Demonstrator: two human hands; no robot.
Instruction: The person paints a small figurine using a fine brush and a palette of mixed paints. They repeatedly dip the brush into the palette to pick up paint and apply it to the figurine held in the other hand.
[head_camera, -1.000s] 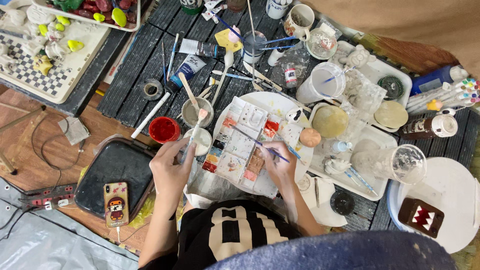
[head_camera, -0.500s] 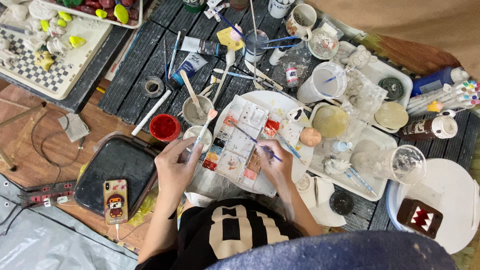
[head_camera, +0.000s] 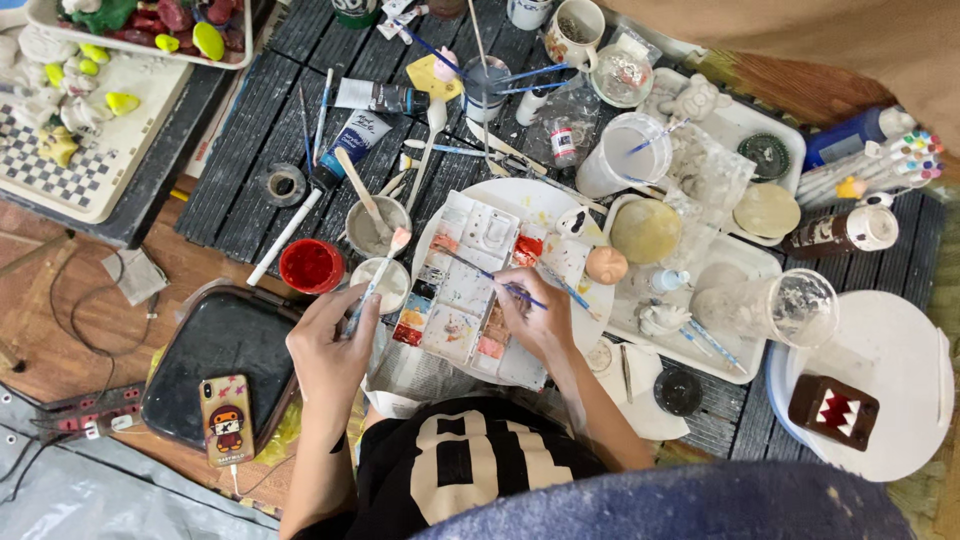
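Note:
My left hand (head_camera: 333, 348) is shut on a paintbrush (head_camera: 378, 278) whose pale pink tip rests over a small white cup of paint (head_camera: 386, 284). My right hand (head_camera: 535, 316) grips a thin blue-handled brush (head_camera: 487, 274), its tip on a well of the white paint palette (head_camera: 470, 290). The palette lies on a round white plate (head_camera: 550, 205) and holds red, orange, yellow and dark dabs. A red paint cup (head_camera: 311, 266) stands just left of the white cup, and a grey cup (head_camera: 376, 227) with a wooden stick stands behind it.
A black tray (head_camera: 215, 350) with a phone (head_camera: 226, 419) lies at the left. Paint tubes, brushes and water cups crowd the dark slatted board (head_camera: 250, 190). White trays (head_camera: 740, 130) with small plaster figures stand at right, next to markers (head_camera: 880, 165) and a round white stand (head_camera: 890, 350).
My right hand has shifted slightly left, and its thin brush now reaches further across the palette. My left hand and its brush have barely moved.

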